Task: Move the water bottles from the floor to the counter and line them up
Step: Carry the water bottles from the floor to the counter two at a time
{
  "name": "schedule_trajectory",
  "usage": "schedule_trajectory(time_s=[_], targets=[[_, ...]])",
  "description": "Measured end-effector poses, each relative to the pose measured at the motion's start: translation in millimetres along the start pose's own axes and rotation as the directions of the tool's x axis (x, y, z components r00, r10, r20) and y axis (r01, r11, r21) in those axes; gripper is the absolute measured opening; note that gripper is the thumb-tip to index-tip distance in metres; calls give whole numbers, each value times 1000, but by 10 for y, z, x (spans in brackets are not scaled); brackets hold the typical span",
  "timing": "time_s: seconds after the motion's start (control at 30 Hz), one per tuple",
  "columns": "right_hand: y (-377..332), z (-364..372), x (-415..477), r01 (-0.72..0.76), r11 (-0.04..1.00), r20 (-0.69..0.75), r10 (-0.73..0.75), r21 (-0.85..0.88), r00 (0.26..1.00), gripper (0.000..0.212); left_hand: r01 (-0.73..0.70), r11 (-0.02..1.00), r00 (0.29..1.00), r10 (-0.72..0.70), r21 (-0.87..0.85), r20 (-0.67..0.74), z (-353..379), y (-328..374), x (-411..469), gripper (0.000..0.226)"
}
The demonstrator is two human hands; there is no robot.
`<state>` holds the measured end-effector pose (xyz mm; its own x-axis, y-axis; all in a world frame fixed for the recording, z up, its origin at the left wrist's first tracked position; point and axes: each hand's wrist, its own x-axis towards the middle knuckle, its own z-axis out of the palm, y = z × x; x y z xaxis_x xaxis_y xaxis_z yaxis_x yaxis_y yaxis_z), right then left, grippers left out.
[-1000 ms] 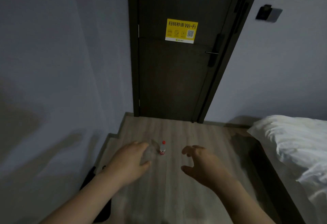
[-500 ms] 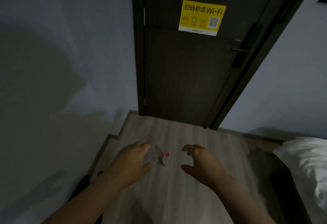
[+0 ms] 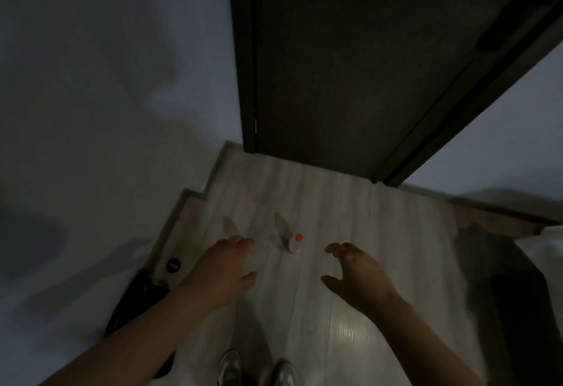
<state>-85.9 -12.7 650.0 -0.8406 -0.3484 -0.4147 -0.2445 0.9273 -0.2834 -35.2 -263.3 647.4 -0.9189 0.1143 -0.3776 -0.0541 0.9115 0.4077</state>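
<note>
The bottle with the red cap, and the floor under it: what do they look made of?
Bottle: likely clear plastic, since the pale floor shows through its body; its red cap looks opaque and matte. Floor: pale wood-look planks, laminate or vinyl perhaps, with lengthwise grain, seams and a soft sheen.

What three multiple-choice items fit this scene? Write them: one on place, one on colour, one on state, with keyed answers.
1. Where is the bottle?
A. on the floor between the hands
B. on the bed
C. in the left hand

2. What colour is its cap?
A. blue
B. red
C. green

3. How is the right hand?
A. fisted
B. gripping the bottle
C. open and empty

Answers: 1 A, it stands on the floor between the left hand and the right; 2 B, the cap shows red; 3 C, its fingers are spread, holding nothing.
</note>
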Motion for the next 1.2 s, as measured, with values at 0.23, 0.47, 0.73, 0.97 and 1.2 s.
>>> schedule_trajectory(time_s=[0.23, 0.47, 0.73, 0.97, 1.2], targets=[[377, 1048, 770, -39, 999, 84, 38, 19, 996, 52, 69, 997, 994, -72, 42, 78, 1030, -707, 726, 58], [823, 2396, 1574, -42, 998, 102, 37, 43, 994, 53, 123, 992, 989, -123, 14, 84, 2348, -1547, 1388, 37], [1346, 4008, 2480, -26, 999, 29, 25, 28, 999, 53, 125, 991, 992, -127, -42, -28, 3839, -2496, 2103, 55], [1770, 4852, 2939, -23, 1000, -62, 24, 9, 998, 56, 228, 973, 955, -229, -28, -188, 4609, -3058, 2496, 80], [2115, 5178, 3290, -71, 985, -189, 100, 156, 977, 67, -8, 979, 893, -84, -202, -442, 4814, -3231, 2752, 72]])
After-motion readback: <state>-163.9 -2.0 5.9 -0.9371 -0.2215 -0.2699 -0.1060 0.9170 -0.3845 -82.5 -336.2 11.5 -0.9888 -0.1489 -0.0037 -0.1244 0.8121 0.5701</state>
